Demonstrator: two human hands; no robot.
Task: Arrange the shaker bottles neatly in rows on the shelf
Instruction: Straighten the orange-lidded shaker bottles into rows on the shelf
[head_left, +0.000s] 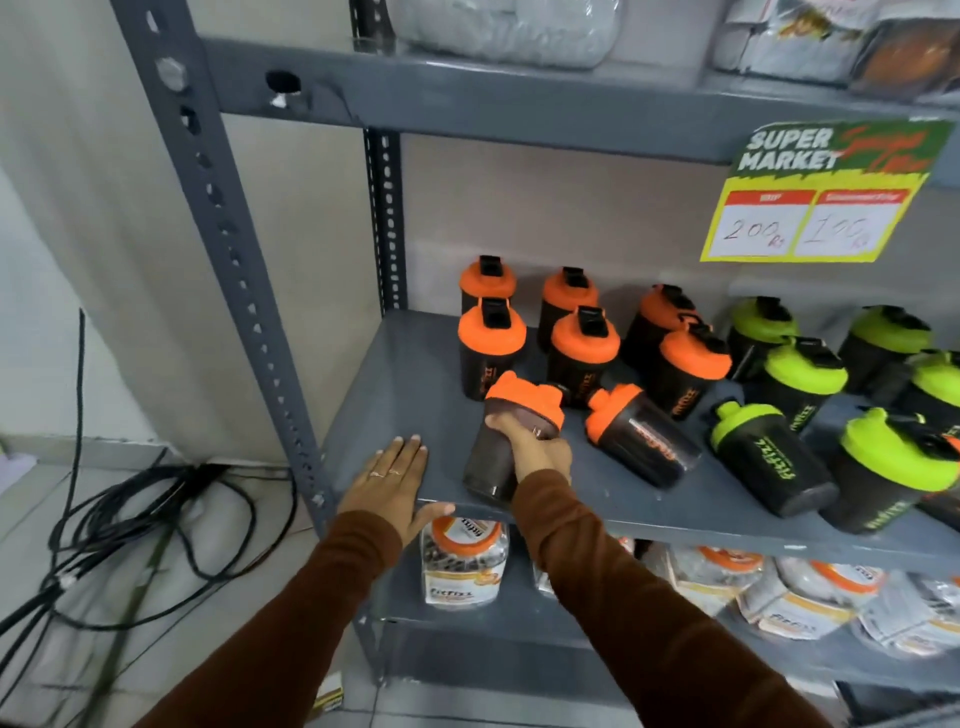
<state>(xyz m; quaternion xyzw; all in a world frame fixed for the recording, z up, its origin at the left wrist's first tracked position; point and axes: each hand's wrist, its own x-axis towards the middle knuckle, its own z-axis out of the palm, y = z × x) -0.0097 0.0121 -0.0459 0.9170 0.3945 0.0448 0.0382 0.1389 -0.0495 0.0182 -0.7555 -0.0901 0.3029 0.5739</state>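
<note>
My right hand (535, 451) grips a dark shaker bottle with an orange lid (498, 441), tilted near the front of the grey shelf (405, 395). My left hand (392, 480) lies flat and open on the shelf's front left edge, apart from the bottle. Several orange-lidded shakers (584, 348) stand in rows behind. Another orange-lidded shaker (641, 439) lies tilted to the right of my right hand. Green-lidded shakers (800, 374) stand at the right, and one green-lidded shaker (769, 457) lies on its side.
A price sign (815, 195) hangs from the shelf above. Jars with orange lids (462, 561) and packets (789, 608) fill the shelf below. A perforated grey upright (223, 218) frames the left side. Black cables (135, 519) lie on the floor at the left.
</note>
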